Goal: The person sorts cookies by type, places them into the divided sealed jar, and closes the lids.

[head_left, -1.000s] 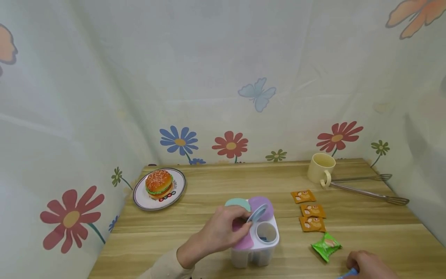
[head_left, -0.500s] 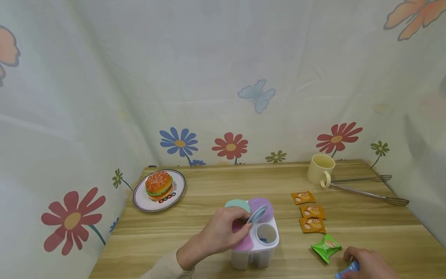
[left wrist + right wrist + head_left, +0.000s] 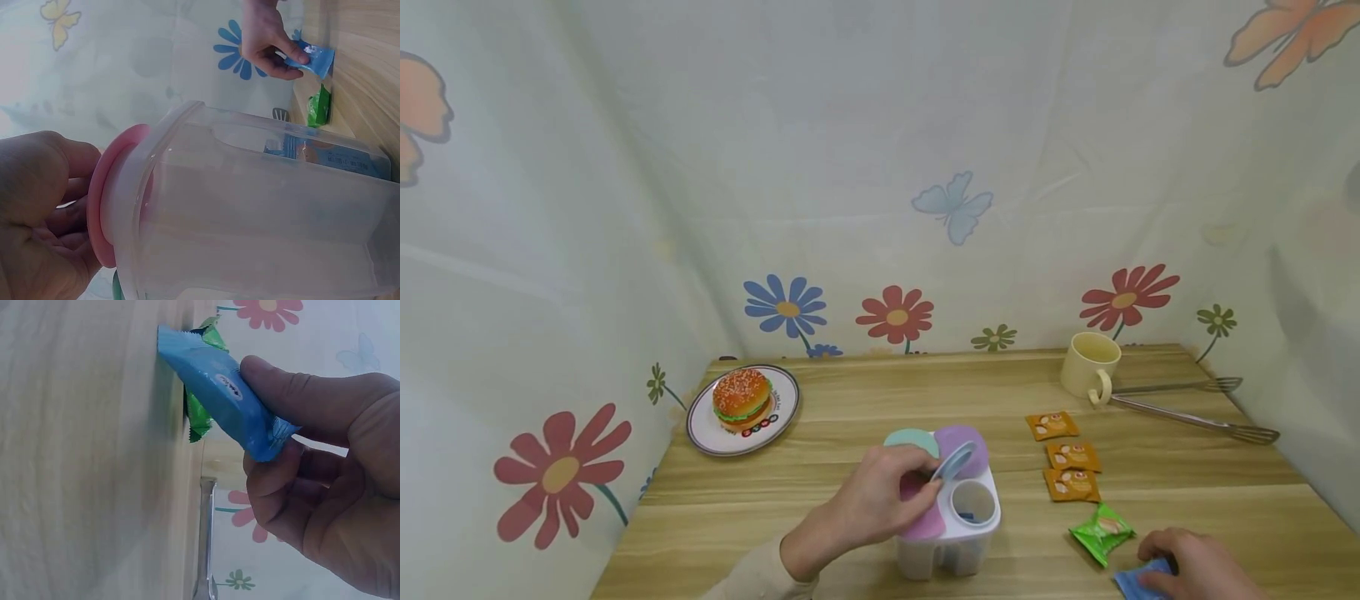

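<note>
My left hand (image 3: 876, 492) pinches the raised light blue lid (image 3: 957, 461) of a four-part plastic storage container (image 3: 917, 557). Beneath that lid, the round opening shows bare, with part of a blue packet low inside; through the clear wall in the left wrist view this packet (image 3: 340, 156) shows better. At the front right of the table, my right hand (image 3: 1198, 565) grips a small blue snack packet (image 3: 215, 384) between thumb and fingers. One end of it is close to the tabletop; whether it touches, I cannot tell. A green snack packet (image 3: 1102, 533) lies just beyond.
Several orange packets (image 3: 1072, 485) lie in a column right of the container. Behind them stand a yellow mug (image 3: 1086, 367) and two metal whisk-like utensils (image 3: 1187, 414). A burger (image 3: 742, 396) sits on a plate (image 3: 786, 400) at the back left. Printed curtains (image 3: 820, 167) surround the table.
My right hand has shifted slightly forward and left, and more of the blue snack packet now shows in it. The left hand and the lid stay as they were.
</note>
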The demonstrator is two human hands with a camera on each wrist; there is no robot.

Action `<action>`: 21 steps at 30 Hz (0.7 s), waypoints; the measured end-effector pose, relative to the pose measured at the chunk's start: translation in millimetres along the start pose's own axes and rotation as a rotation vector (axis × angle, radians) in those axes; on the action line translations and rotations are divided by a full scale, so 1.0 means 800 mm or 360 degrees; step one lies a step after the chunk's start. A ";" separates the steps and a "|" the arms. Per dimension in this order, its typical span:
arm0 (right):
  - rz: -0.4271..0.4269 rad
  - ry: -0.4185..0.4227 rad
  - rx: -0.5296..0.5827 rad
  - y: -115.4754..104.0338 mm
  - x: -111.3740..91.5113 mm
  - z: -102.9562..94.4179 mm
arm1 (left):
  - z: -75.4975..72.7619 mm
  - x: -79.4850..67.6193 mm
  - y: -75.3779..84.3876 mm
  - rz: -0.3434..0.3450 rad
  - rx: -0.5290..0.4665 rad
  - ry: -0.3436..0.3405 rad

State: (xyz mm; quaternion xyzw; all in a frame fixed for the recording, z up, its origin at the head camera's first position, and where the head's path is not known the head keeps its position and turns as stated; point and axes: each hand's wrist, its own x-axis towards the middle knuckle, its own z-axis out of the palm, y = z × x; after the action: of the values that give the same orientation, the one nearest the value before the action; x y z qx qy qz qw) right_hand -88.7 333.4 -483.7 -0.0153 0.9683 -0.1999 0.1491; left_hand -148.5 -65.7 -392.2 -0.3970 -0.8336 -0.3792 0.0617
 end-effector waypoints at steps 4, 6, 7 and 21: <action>-0.0257 0.0033 -0.0087 0.002 -0.003 -0.007 | 0.000 -0.001 0.000 -0.0006 0.0003 0.0000; -0.0410 0.0029 -0.0115 0.004 -0.003 -0.010 | 0.000 -0.001 0.000 -0.0004 0.0004 0.0002; -0.0500 0.0028 -0.0130 0.005 -0.003 -0.011 | 0.000 -0.001 0.000 0.0001 0.0006 0.0005; -0.0650 -0.0043 -0.0069 0.001 0.001 -0.020 | 0.001 0.000 0.000 0.0070 0.0026 0.0053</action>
State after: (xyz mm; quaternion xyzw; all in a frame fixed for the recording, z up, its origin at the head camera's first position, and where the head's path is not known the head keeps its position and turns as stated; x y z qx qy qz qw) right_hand -94.4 340.5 -470.0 -0.2174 0.9470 -0.2047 0.1181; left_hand -148.4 -65.4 -393.0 -0.4083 -0.8265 -0.3775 0.0873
